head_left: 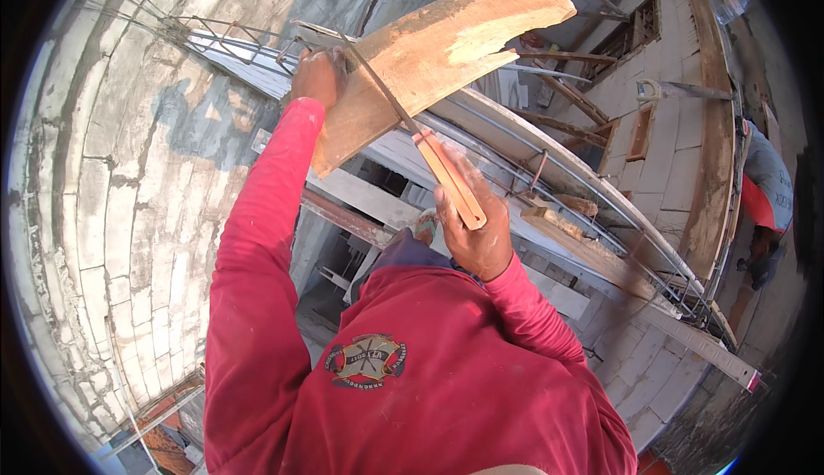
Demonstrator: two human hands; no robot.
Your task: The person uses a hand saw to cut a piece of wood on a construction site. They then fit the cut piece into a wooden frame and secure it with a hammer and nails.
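I see my left hand (319,76) clenched around the upper left end of a rough wooden plank (429,59), holding it tilted across the top of the rebar cage (549,170) that runs along the white block wall (129,217). The plank is pale and freshly split on its upper face, darker and grimy along its edges, and broad. My right hand (474,226) grips the orange wooden handle of a handsaw (403,119), whose thin dark blade lies across the plank's face. Another person (764,192) stands by the wall at the right.
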